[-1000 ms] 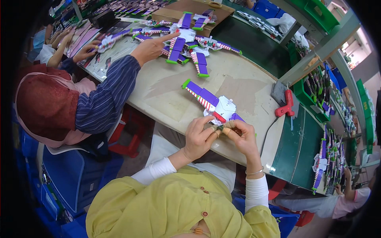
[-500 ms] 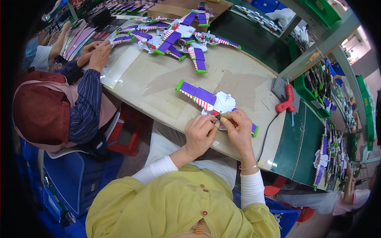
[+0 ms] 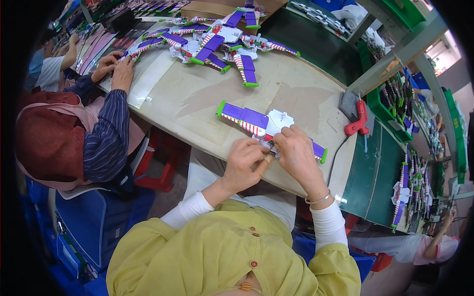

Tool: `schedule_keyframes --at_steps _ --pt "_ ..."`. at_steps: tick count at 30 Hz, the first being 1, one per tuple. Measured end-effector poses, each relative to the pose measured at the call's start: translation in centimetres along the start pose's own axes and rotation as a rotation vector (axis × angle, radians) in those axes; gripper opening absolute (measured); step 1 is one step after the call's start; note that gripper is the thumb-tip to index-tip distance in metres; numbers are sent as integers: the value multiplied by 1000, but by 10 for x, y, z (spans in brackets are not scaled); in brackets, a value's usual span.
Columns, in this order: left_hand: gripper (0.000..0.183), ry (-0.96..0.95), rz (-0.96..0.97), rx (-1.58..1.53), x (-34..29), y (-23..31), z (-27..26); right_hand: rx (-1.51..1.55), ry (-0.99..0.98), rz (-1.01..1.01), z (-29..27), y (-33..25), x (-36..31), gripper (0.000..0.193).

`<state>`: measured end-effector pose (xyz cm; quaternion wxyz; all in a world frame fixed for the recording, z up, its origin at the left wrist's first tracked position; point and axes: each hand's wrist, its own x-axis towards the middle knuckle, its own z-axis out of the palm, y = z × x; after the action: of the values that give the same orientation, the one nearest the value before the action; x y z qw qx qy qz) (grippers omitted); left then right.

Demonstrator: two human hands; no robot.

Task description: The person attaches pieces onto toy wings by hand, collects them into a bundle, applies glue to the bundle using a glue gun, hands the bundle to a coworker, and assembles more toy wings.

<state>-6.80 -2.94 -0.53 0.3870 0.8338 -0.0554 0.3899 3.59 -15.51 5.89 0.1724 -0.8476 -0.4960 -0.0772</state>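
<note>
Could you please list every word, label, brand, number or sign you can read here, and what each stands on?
None can be read with certainty.
Green panel at the far right: pale marks, too blurred to read.
Blue plastic surface at lower left: a small pale patch, too small to read.
Winged toy part: no lettering visible.

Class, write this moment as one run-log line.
left hand: at near edge of winged toy; right hand: same edge; red glue gun: right of toy; other winged toys: farther back
</note>
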Motion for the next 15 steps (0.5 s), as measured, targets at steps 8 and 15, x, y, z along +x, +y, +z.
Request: schedule_keyframes --at_steps 8,15 --pt "18 172 -249 165 37 -11 1 -106 -54 -87 -1 -9 12 6" --pt "59 -249 -23 367 52 -58 -34 42 -8 27 7 5 -12 14"
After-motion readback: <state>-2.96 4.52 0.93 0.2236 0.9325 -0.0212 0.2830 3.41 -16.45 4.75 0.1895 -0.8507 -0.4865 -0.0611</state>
